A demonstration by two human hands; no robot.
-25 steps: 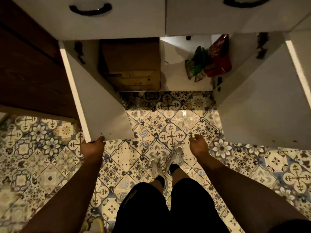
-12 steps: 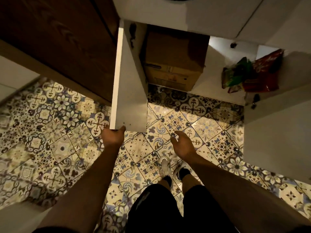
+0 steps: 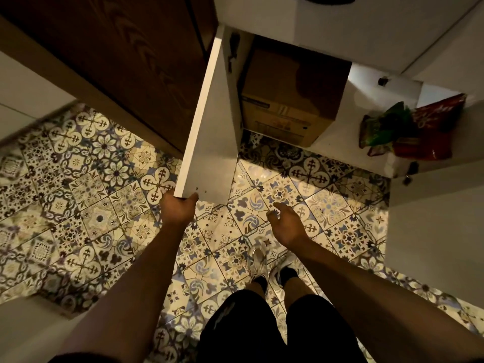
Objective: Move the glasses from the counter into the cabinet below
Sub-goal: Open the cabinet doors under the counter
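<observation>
The white lower cabinet (image 3: 366,82) stands open below the counter. My left hand (image 3: 178,209) grips the bottom corner of its left door (image 3: 209,142), which is swung out towards me. My right hand (image 3: 286,222) hangs free over the tiled floor with loosely curled fingers and holds nothing. The right door (image 3: 434,231) is also swung open at the right edge. No glasses are in view.
Inside the cabinet a brown cardboard box (image 3: 290,100) fills the left half; green and red snack bags (image 3: 408,129) lie on the right. A dark wooden panel (image 3: 117,61) stands left of the door. Patterned tiles (image 3: 91,192) cover the floor around my feet (image 3: 272,271).
The view has swung left and down. My left hand kept hold of the left door's corner. My right hand drifted left, away from the right door.
</observation>
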